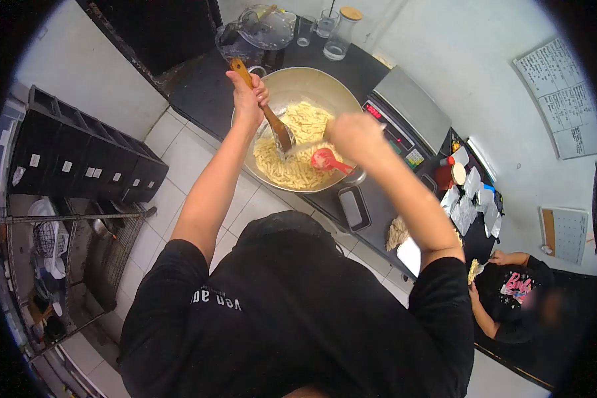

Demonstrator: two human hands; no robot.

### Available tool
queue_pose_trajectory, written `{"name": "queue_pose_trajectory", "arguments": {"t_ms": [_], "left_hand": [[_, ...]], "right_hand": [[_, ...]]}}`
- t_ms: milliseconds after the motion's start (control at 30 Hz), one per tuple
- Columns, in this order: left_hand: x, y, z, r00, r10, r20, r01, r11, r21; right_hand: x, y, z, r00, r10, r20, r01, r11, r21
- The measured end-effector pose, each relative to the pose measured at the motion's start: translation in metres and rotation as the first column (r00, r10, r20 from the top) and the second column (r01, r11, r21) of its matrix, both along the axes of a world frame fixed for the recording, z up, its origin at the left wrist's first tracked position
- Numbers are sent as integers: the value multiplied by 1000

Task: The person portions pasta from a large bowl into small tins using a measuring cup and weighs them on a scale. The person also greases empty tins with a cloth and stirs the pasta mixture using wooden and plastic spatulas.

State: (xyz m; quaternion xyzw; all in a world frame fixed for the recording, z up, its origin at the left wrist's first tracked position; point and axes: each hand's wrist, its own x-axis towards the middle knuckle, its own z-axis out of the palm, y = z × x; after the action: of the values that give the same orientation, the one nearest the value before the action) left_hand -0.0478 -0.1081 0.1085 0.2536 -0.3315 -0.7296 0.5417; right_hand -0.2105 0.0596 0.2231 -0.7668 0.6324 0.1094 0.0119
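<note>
My left hand (249, 99) is closed round the handle of a wooden spoon (276, 125), which slants down into a large metal pot (318, 78). Pale yellow, shredded-looking food (292, 174) fills the bottom of the pot. Over the pot's right side, my right hand (358, 138) is closed and smeared by motion. From it a thin, light-coloured utensil (306, 146) reaches towards the spoon's head; its exact kind is unclear. A red scoop (328, 160) lies on the food, near the rim below my right hand.
A digital scale (404, 113) stands right of the pot, a dark rectangular tin (354, 207) below it. Glasses and a lidded glass jar (341, 36) stand behind. Foil packets (467, 202) lie farther right, near another person (511, 292). Shelving (79, 232) is at left.
</note>
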Motion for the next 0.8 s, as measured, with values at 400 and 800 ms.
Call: {"name": "queue_pose_trajectory", "arguments": {"t_ms": [400, 800], "left_hand": [[-7, 0, 3, 996, 76, -36, -74, 996, 50], [2, 0, 9, 994, 87, -71, -82, 995, 65]], "right_hand": [[11, 4, -64, 997, 78, 29, -78, 997, 13], [28, -6, -32, 988, 114, -100, -112, 993, 30]]}}
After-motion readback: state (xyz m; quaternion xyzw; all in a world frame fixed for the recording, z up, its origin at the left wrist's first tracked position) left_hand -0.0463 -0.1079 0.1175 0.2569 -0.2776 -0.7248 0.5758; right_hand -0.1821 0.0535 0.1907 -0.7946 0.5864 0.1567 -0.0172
